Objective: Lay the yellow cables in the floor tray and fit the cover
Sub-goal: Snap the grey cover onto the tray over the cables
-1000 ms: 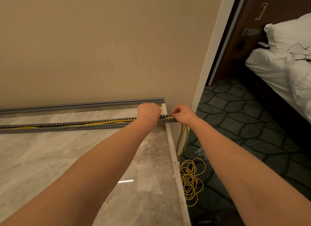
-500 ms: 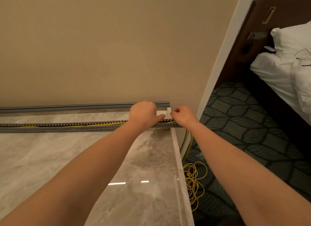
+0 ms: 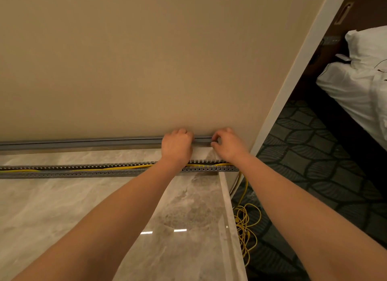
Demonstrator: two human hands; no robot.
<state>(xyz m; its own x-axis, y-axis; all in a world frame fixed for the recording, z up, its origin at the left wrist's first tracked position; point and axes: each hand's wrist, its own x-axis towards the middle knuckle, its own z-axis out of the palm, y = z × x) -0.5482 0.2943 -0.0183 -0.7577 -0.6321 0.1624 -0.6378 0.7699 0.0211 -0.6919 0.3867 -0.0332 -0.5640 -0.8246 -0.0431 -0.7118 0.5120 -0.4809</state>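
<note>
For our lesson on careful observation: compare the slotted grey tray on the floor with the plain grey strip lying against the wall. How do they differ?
The slotted tray has toothed, perforated sides; the cover strip is smooth. The tray lies out on the marble floor with yellow cables inside; the strip lies at the foot of the wall with none visible. The left hand and right hand are at the strip's right end, not the tray. Both are long, grey and parallel.

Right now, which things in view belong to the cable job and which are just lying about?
Job:
- tray on the marble floor
- yellow cables in it, spare coil off its end
- grey cover along the wall
- left hand and right hand, both on the cover's end

Lying about:
- bed with pillow
- carpet
</note>
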